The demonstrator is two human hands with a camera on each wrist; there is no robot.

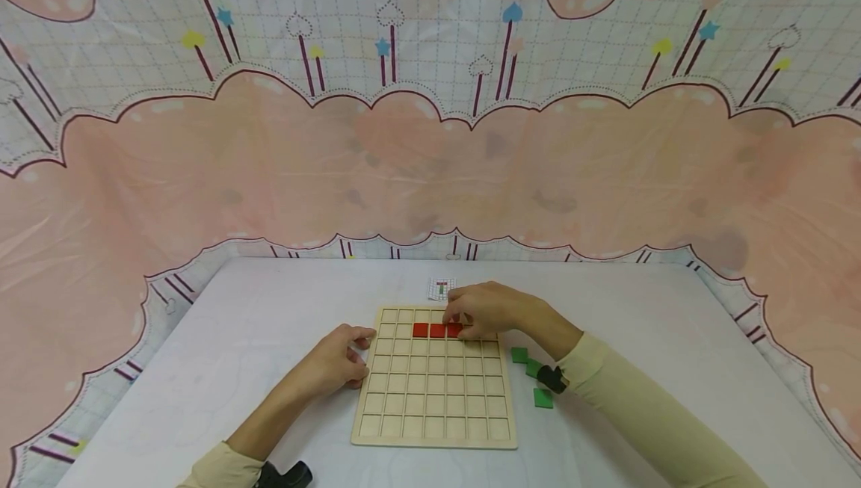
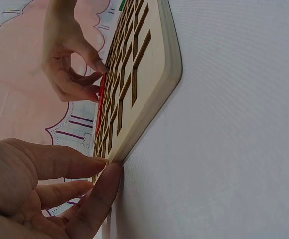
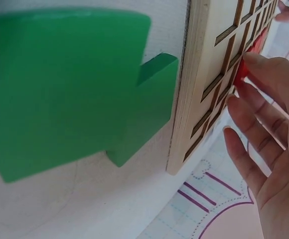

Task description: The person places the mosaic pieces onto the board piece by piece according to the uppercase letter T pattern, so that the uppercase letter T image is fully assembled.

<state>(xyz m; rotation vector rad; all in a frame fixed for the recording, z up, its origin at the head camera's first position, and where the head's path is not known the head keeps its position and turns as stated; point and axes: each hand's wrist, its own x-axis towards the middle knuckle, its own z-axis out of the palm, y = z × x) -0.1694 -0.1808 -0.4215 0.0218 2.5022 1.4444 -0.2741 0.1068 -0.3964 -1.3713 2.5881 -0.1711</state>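
Observation:
My right hand [image 1: 487, 309] reaches over the far part of a square wooden grid board [image 1: 433, 383]. Its thumb and fingertips pinch a red square tile [image 1: 454, 330], the rightmost of three in one row of cells. The other two are the middle red tile [image 1: 437, 331] and the left red tile [image 1: 420, 330]. At the board's left edge, my left hand [image 1: 336, 357] touches the wood with thumb and fingertips spread along the side. In the left wrist view those fingertips [image 2: 102, 162] meet at the board's rim, low by the table.
Several green square tiles [image 1: 542, 398] lie right of the board, beneath my right forearm. A small printed card [image 1: 441, 289] is behind the board on the white table [image 1: 269, 309]. Cloud-patterned cloth [image 1: 403, 167] hangs at the back.

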